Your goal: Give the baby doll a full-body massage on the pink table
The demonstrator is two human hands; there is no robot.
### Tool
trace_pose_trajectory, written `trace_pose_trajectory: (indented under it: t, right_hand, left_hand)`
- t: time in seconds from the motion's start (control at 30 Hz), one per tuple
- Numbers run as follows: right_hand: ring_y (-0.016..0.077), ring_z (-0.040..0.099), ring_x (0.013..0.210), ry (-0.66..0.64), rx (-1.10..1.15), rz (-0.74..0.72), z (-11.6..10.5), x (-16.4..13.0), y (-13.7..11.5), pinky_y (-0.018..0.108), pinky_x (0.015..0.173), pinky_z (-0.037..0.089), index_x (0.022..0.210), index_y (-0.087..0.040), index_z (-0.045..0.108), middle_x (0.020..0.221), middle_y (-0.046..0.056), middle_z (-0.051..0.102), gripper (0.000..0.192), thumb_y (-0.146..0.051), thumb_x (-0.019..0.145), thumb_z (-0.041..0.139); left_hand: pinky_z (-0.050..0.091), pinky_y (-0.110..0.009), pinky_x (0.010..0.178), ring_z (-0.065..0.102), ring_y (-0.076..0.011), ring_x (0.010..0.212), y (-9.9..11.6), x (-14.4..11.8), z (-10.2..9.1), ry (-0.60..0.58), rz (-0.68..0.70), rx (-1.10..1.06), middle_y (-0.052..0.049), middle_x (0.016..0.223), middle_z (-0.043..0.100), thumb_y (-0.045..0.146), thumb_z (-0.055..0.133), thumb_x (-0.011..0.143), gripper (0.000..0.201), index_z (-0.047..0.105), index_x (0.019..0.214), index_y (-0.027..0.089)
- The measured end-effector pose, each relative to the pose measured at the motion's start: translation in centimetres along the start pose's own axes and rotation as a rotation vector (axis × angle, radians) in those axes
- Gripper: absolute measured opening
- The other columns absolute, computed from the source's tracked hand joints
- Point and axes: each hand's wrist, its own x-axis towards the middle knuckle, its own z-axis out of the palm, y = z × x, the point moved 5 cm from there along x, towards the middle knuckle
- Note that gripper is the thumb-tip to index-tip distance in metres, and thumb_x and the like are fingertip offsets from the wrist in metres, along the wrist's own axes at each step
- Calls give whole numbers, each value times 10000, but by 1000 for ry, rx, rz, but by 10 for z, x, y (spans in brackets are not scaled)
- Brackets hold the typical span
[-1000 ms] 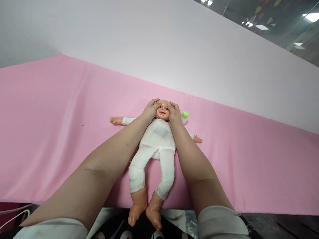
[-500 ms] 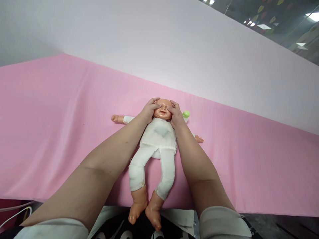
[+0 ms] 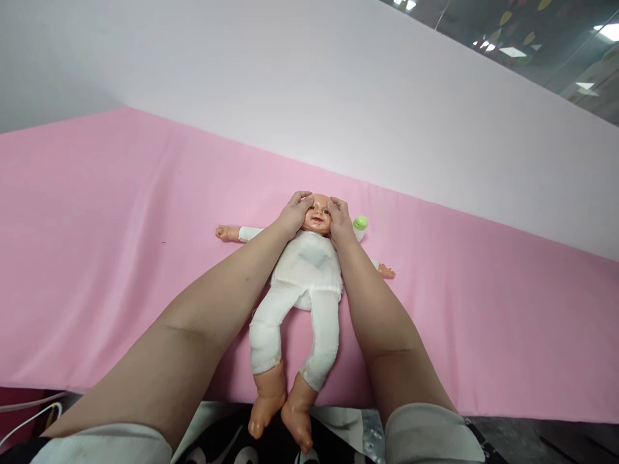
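Note:
A baby doll (image 3: 307,261) in white cloth lies face up on the pink cloth, its arms spread and its feet past the near edge. My left hand (image 3: 294,215) cups one side of the doll's head, fingers curled over the temple and thumb beside the brow. On the opposite side, my right hand (image 3: 341,220) holds the head the same way. Between my two thumbs, the doll's face (image 3: 318,216) shows, eyes uncovered. The back of its head is hidden.
Close by my right wrist lies a whitish object with a light green top (image 3: 360,223), partly hidden. A pale wall (image 3: 309,96) rises behind the pink-covered table (image 3: 507,322). White cables (image 3: 33,407) hang at the lower left.
Both thumbs have slid upward and outward from the doll's eyes toward the sides of its forehead, so the eyes now show. The doll's body stays in place.

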Motion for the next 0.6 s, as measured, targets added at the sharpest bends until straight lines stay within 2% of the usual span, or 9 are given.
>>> trace_pose_trajectory:
  t: [0.1,0.2,0.33,0.47,0.53,0.6]
  right_hand:
    - [224,693,1176,-81,29,9,-1,-3,0,456,1092,577,1337,-299,540,1274,31,685,492,-542,920,634]
    - [223,652,1296,-113,-62,-54,-2,-9,-5,469,1187,510,1414,-301,523,1413,45,660,545,-601,962,577]
    - [212,523,1477,2,-323,-218,-6,-21,-16,424,1323,321,1396,-280,574,1543,72,596,618,-741,989,505]
    - [262,596,1401,93,-485,-213,-15,-42,-23,486,1302,349,1327,-289,609,1389,98,700,619,-791,1009,436]
    - [290,622,1376,59,-517,-202,-18,-52,-28,519,1288,369,1323,-282,625,1361,108,721,625,-794,1000,468]
    - [311,628,1384,16,-514,-189,-19,-59,-33,536,1286,375,1353,-271,633,1388,115,719,655,-788,953,582]
  left_hand:
    - [572,-358,898,682,-226,949,-4,4,-3,15,10,62,-38,1020,697,437,709,884,382,637,1208,248]
    - [543,-373,997,677,-248,1065,1,0,-9,71,115,184,-54,1111,724,440,688,907,358,691,1208,246]
    - [435,-411,1171,629,-299,1264,19,-21,-14,184,322,434,-87,1234,742,375,625,963,235,744,1120,246]
    - [420,-434,1182,627,-356,1277,28,-44,-13,197,355,574,-123,1131,755,325,662,949,132,748,1019,253]
    - [387,-453,1218,612,-372,1324,29,-52,-12,158,346,593,-135,1191,755,312,689,924,166,755,1059,243]
    - [342,-466,1257,589,-382,1379,30,-57,-15,120,336,570,-138,1292,748,308,722,891,240,767,1114,229]
